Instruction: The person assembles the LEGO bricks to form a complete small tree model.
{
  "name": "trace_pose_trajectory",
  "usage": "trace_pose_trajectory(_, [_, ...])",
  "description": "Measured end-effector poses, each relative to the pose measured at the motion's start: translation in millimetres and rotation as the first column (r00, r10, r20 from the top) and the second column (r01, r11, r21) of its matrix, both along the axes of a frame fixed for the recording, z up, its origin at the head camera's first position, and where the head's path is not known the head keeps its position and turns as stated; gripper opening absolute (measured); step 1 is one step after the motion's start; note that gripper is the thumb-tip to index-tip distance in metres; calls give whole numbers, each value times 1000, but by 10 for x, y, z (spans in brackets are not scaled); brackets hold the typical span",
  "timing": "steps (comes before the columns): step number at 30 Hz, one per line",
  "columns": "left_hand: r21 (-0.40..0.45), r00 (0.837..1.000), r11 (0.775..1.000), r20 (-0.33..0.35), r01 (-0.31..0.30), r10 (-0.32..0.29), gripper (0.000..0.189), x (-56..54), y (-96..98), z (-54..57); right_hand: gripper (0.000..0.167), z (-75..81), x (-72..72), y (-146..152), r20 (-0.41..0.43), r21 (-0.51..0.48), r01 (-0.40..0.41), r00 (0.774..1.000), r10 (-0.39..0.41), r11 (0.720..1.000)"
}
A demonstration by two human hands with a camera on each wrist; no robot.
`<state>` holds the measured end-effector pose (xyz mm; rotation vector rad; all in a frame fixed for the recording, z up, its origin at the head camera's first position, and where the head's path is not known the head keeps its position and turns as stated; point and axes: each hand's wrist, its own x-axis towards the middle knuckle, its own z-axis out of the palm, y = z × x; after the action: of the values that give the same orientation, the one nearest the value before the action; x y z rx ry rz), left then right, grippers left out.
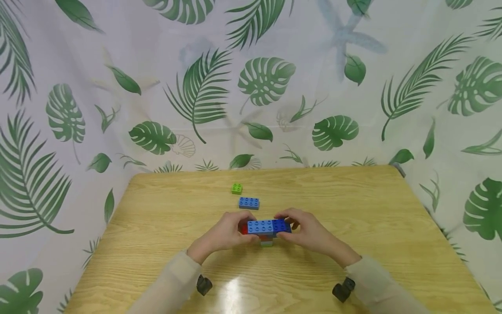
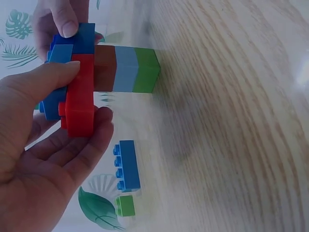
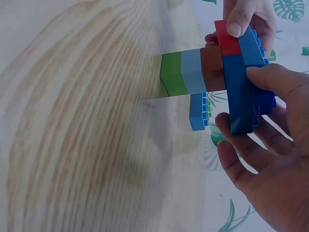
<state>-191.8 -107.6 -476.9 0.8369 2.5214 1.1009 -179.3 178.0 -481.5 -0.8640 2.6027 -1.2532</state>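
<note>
A small tower of toy building bricks stands upright on the table between both hands. Its narrow column has a green brick (image 2: 146,71) at the bottom, a pale blue brick (image 2: 126,70) above it, then a brown brick (image 2: 105,70). Across the column lies a wider layer, with a red brick (image 2: 82,106) at left and a blue brick (image 3: 239,96) at right. On top sit a lighter blue brick (image 1: 260,226) and a dark blue brick (image 1: 279,225). My left hand (image 1: 225,231) grips the left end between thumb and fingers. The right end is held by my right hand (image 1: 312,232).
Behind the tower, a loose blue brick (image 1: 249,203) lies on the wooden table (image 1: 176,196). Farther back is a small lime green brick (image 1: 236,189). A leaf-patterned curtain (image 1: 266,126) hangs along the table's far edge and sides.
</note>
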Motion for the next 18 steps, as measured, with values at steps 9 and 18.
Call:
trace_pose_trajectory(9, [46,998,998,56,31,-34,33,-81,-51,55,37,-1,-53,6,22,33,-6,1000,5,999])
trace_pose_trajectory(18, [118,985,978,18,-172,171,33,-312,-120,-96,38,19,-61,-5,66,51,6,998,-9,999])
